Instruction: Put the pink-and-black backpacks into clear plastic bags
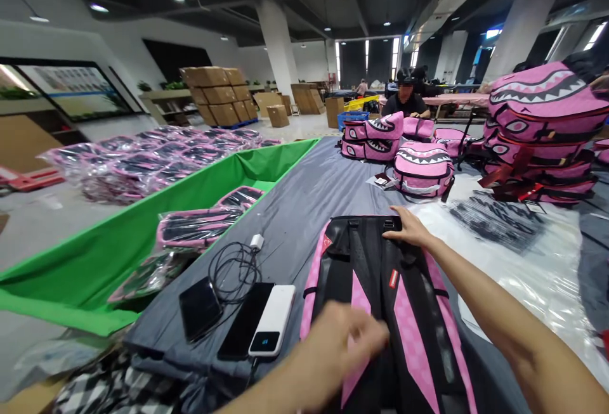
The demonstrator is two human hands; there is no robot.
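A pink and black backpack (380, 287) lies flat in front of me, its black back panel and shoulder straps facing up, a small red label on one strap. My right hand (408, 229) grips its top edge at the right corner, thumb on the panel beside a strap buckle. Over the lower left strap hovers my left hand (345, 344), smeared by motion; its fingers look curled, but whether they touch or hold anything I cannot tell. To the left are a white power bank (273, 319), a dark phone (245, 319), another black device (200, 307) and a coiled cable (233, 271).
A green fabric bin (143, 230) with plastic-wrapped backpacks (195, 227) runs along the table's left side. Pink shark-face bags (423, 167) stand ahead; a tall stack (542, 129) rises at right. Plastic bags (523, 255) lie at right. A person (404, 97) sits farther back.
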